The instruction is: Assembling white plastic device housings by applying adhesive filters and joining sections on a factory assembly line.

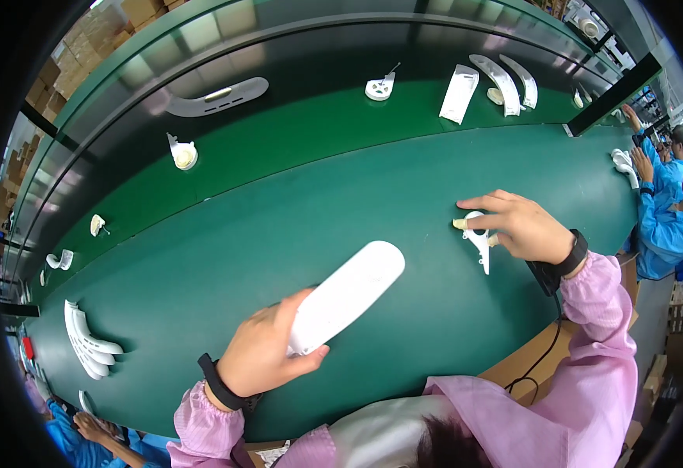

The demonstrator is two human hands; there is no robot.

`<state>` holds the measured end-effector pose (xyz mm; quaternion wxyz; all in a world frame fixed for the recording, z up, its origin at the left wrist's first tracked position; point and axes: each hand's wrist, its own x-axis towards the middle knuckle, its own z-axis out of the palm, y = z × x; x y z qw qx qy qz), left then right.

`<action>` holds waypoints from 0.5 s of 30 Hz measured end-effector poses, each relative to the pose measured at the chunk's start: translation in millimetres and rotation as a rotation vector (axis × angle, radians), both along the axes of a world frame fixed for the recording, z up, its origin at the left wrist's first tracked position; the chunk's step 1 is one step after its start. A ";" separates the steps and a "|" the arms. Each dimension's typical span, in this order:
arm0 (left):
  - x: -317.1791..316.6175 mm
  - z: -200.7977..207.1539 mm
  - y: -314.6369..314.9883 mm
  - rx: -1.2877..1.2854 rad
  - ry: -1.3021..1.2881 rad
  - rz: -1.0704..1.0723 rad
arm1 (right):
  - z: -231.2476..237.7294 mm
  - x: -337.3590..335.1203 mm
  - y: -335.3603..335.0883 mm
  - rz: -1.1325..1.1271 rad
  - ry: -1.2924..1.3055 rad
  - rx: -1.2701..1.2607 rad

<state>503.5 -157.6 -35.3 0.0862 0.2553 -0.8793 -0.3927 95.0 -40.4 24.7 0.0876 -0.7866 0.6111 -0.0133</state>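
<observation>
Gripping a long white oval plastic cover (347, 296) by its near end, your left hand (267, 351) is closing its grip around it, thumb on one edge and fingers wrapped over the other, so the cover is tilting up and away toward the middle of the green conveyor bench (279, 234). Your right hand (522, 226) is resting down on the belt to the right, its grip pressing together on a small white plastic bracket with a round head and a thin stem (478, 234); the stem is pointing back toward you and a yellowish bit is showing at your fingertips. You are wearing a black wristband on each wrist and pink sleeves. Farther along the belt, well apart from your hands, other white parts are lying: a round piece with a cream centre (184, 154), a small disc with a pin (380, 88), a flat rectangular piece (459, 93), two curved strips (509, 82), and a stack of curved strips (88, 349) at the left. Workers in blue coats (661, 226) are standing at the right end.
</observation>
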 end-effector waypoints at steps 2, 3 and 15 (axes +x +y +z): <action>5.7 -0.7 1.9 -0.112 -0.033 -0.093 | 1.6 13.0 0.5 0.014 0.052 -0.020; 7.0 3.1 2.0 -0.059 -0.103 -0.084 | 3.8 16.6 0.3 0.023 0.111 -0.030; 41.0 -14.6 2.5 -0.151 0.082 -0.009 | -1.7 124.4 -22.2 0.003 -0.312 -0.202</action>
